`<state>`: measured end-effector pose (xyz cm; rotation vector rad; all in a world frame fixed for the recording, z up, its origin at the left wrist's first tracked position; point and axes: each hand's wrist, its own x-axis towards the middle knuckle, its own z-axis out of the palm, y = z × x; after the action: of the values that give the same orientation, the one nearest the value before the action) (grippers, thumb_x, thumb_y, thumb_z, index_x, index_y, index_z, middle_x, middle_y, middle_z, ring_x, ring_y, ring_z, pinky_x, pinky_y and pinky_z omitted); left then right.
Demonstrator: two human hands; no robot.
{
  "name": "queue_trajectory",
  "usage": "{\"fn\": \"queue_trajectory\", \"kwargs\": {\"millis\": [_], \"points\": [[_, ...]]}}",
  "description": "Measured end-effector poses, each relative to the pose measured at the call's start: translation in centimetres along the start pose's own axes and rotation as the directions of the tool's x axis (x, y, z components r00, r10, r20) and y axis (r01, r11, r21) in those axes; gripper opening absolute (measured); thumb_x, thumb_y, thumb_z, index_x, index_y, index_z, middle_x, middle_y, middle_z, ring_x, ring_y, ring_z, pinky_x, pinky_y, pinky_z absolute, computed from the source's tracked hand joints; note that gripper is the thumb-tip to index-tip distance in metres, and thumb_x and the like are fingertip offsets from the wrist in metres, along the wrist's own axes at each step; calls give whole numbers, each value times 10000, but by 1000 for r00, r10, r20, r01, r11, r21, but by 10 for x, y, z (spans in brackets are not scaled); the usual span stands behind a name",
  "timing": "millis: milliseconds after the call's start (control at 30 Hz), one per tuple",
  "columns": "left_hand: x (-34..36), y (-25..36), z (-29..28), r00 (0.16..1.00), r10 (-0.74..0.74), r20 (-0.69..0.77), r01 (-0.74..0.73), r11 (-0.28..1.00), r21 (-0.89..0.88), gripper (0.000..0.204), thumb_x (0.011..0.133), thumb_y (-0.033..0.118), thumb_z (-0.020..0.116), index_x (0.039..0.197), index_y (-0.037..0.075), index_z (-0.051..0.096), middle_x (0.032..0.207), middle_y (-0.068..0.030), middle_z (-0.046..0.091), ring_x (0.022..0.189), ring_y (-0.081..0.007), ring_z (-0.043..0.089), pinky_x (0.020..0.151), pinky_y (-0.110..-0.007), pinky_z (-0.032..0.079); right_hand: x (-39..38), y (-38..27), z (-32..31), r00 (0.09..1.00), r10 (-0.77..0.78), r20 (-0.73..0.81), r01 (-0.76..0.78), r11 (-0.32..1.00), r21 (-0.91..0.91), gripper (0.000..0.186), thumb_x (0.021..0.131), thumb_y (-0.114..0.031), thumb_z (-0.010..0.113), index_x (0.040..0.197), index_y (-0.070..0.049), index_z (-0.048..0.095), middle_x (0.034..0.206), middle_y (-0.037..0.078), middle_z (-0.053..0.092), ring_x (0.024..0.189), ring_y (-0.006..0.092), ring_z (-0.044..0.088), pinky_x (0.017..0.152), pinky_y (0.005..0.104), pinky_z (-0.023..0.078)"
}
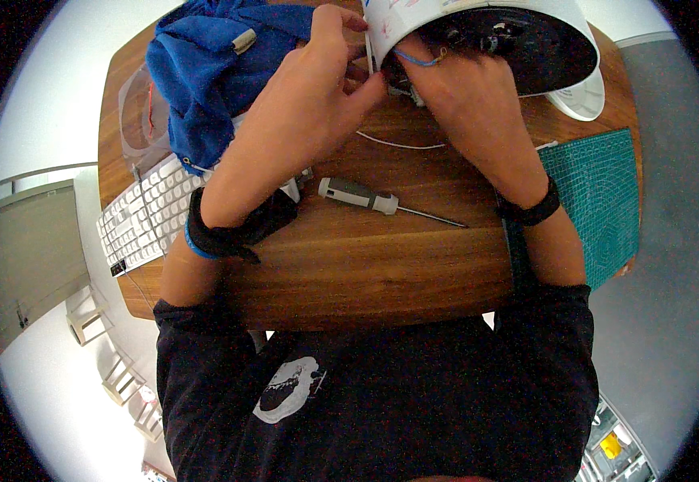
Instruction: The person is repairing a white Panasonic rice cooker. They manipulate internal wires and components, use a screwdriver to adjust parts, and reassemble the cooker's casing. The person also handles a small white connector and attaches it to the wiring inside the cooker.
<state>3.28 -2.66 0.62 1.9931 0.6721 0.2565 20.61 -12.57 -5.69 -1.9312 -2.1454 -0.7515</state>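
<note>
A white cylindrical housing (401,18) lies tilted at the top, its dark underside (542,56) facing me. My left hand (325,88) holds its left edge, fingertips curled at the rim. My right hand (466,100) reaches into the underside near a thin blue wire (417,58); its fingers are bent and partly hidden, and what they grip is unclear. A thin white cable (393,145) runs beneath my hands. A grey-handled screwdriver (357,195) lies between my forearms, blade pointing right. A white round part (582,100) rests behind the housing at the right.
A blue cloth (197,72) lies at the back left over a clear plastic piece (136,120). A white keyboard (136,221) is at the left, a green cutting mat (598,201) at the right, all on the wooden table (365,273). Chairs (116,373) stand down left.
</note>
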Motion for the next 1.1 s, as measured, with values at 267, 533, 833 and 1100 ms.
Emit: {"fn": "queue_trajectory", "kwargs": {"millis": [267, 533, 833, 1100], "points": [[-2, 0, 2, 999, 41, -8, -41, 999, 31, 468, 966, 9, 648, 1306, -69, 336, 1145, -276, 694, 1017, -316, 737, 832, -374, 597, 0, 0, -6, 1000, 9, -10, -8, 996, 88, 355, 881, -86, 637, 1227, -169, 632, 802, 114, 699, 713, 333, 727, 557, 419, 588], [8, -61, 17, 938, 298, -177, -286, 954, 92, 461, 972, 76, 707, 1354, 23, 453, 995, -105, 675, 933, -161, 694, 795, -299, 567, 3, -1, -6, 1000, 0, -10, 2, 979, 205, 339, 915, -119, 654, 1251, -145, 624, 864, 133, 709, 750, 370, 725, 596, 441, 598], [9, -64, 16, 947, 294, -131, -280, 954, 110, 473, 975, 52, 695, 1364, 25, 427, 998, -104, 680, 937, -161, 688, 800, -293, 560, -5, 18, -36, 998, -56, -31, 63, 792, 607, 286, 901, -119, 753, 1171, -68, 673, 1142, 155, 689, 1033, 401, 689, 873, 453, 591], [8, -60, 15, 978, 174, -116, -167, 983, 71, 464, 1002, 56, 674, 1370, 30, 391, 1098, -140, 738, 990, -143, 683, 818, -298, 559, -8, 38, -72, 866, -388, 315, 48, 692, 720, 187, 947, -211, 665, 1031, -45, 641, 995, 171, 686, 902, 419, 682, 791, 497, 563]]}}
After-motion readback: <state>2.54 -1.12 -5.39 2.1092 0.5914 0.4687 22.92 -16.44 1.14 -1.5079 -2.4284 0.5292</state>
